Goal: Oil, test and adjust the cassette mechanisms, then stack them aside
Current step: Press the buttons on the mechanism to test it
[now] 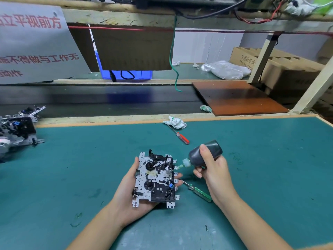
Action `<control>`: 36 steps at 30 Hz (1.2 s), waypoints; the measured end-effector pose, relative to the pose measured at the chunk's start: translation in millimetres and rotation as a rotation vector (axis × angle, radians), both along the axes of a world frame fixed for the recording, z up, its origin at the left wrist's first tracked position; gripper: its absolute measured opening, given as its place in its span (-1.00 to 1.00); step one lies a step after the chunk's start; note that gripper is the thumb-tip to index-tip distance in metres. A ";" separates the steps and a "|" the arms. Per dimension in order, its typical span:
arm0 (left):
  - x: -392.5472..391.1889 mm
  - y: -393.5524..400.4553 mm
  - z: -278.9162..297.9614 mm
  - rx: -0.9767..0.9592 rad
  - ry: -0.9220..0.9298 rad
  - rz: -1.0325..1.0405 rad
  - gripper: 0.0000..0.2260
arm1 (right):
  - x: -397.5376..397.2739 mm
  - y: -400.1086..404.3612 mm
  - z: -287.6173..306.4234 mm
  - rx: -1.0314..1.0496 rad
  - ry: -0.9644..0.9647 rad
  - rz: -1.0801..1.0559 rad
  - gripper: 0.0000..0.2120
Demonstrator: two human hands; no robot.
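A cassette mechanism (155, 179), a grey metal plate with black parts and a small blue piece, lies in my left hand (129, 193), which holds it from below above the green mat (72, 177). My right hand (214, 172) grips a black oil bottle (207, 153), tilted left so that its green nozzle tip touches the mechanism's right side. A green-handled screwdriver (200, 193) lies on the mat under my right hand. At the far left a stack of other mechanisms (18, 129) sits on the mat's edge.
A red-handled screwdriver (182, 137) and a crumpled rag (175, 122) lie near the mat's far edge. Beyond runs a dark conveyor belt (108, 100) with a brown board (237, 96). A green wire (173, 56) hangs from the shelf. Cardboard boxes (270, 64) stand at the back right.
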State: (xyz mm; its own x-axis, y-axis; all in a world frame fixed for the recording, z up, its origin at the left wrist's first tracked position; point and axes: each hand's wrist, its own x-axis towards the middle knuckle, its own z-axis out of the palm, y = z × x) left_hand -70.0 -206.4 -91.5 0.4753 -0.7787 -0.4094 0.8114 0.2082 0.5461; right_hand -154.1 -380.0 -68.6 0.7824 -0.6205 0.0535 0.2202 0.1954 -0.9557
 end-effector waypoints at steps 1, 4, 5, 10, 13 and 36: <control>0.0 -0.1 0.2 0.000 -0.005 -0.002 -0.32 | 0.2 -0.2 -0.4 0.000 -0.001 0.003 -0.67; -0.3 0.0 0.8 -0.005 -0.005 -0.007 -0.32 | 0.9 -0.9 -1.2 0.004 -0.007 0.000 -0.65; -0.3 -0.2 0.9 -0.006 -0.006 -0.009 -0.32 | 1.1 -0.9 -1.4 0.007 -0.010 -0.002 -0.65; -1.1 -1.0 1.7 -0.015 -0.018 -0.023 -0.33 | 0.3 -0.8 -2.3 -0.002 -0.004 0.001 -0.65; -1.3 -0.2 1.6 -0.022 -0.010 -0.020 -0.32 | -0.2 0.6 0.3 -0.007 0.024 -0.024 -0.58; -5.2 11.0 21.1 -0.037 -0.205 -0.564 -0.40 | -53.0 -10.0 -0.7 -1.496 0.175 0.127 -0.39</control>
